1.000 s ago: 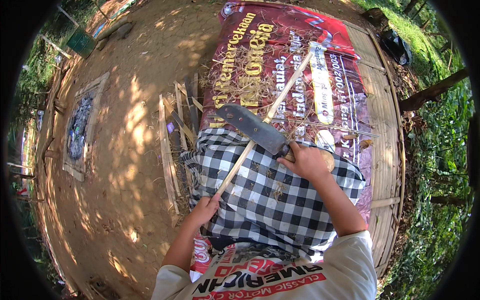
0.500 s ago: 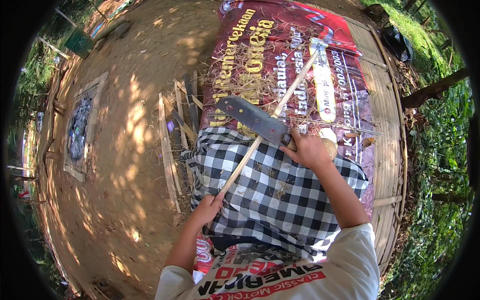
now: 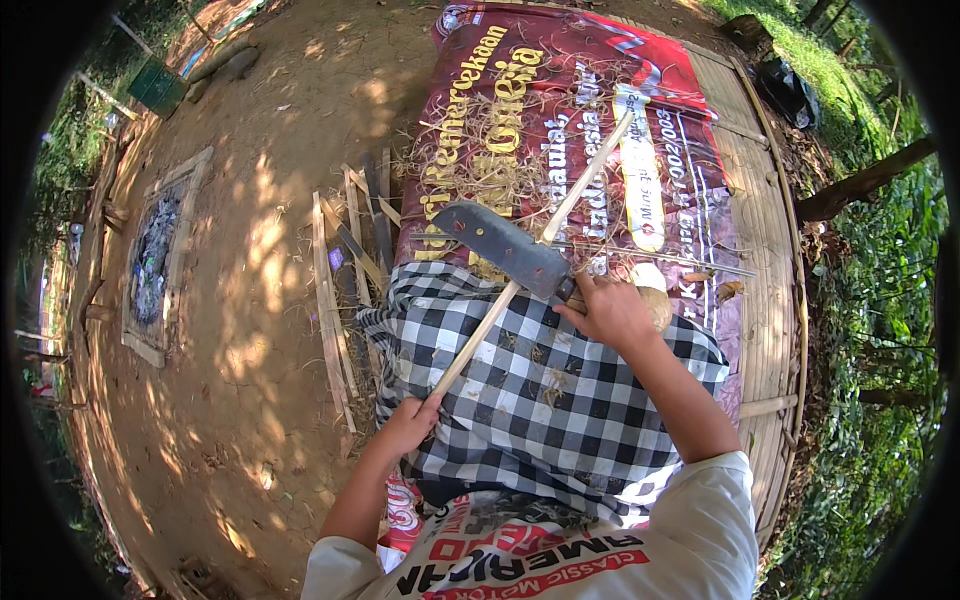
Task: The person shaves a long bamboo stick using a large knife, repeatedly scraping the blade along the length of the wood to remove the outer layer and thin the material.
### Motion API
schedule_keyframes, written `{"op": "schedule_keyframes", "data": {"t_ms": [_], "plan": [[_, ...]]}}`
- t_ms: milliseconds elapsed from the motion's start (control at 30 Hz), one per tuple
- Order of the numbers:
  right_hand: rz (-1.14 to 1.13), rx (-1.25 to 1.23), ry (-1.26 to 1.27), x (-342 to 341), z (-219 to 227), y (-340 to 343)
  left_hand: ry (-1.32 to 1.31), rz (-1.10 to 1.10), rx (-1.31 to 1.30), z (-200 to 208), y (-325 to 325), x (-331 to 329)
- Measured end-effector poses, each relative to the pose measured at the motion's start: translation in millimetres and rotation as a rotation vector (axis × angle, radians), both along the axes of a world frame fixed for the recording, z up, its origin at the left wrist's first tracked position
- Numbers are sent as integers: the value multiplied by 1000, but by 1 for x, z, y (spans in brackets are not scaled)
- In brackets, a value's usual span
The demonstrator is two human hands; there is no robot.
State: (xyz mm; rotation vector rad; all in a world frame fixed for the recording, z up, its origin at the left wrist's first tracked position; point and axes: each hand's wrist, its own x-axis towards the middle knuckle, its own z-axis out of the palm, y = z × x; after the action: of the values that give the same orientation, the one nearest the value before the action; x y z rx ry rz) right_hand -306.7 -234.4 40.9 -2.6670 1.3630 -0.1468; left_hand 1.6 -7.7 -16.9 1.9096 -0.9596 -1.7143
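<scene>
My right hand [image 3: 618, 315] grips the handle of a broad, dark-bladed machete [image 3: 500, 243]; the fingers hide most of the handle. The blade points left and lies across a long, pale strip of wood or bamboo [image 3: 478, 335]. My left hand [image 3: 410, 424] is closed around the near end of that strip. From there the strip slants away to the right, over my lap and under the blade. A black-and-white checked cloth [image 3: 560, 400] covers my lap. Beside my right hand is a rounded, pale wooden-looking thing [image 3: 655, 292], partly hidden by it.
A dark red printed banner [image 3: 480, 120] strewn with thin shavings [image 3: 510, 165] covers a bamboo platform [image 3: 752, 200]. A thin rod [image 3: 690, 262] lies across it. Several slats [image 3: 330, 310] lie at the left on bare earth, with a framed ash pit [image 3: 158, 260] beyond.
The strip has slid slightly toward me with my left hand. The blade still lies across it, and the whole view has shifted a little.
</scene>
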Motion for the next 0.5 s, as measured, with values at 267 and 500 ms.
{"op": "schedule_keyframes", "data": {"t_ms": [267, 500], "plan": [[61, -54, -118, -9, -6, -6, 35, 30, 30, 0, 8, 1], [192, -14, -22, 8, 5, 29, 75, 69, 31, 1, 2, -4]]}}
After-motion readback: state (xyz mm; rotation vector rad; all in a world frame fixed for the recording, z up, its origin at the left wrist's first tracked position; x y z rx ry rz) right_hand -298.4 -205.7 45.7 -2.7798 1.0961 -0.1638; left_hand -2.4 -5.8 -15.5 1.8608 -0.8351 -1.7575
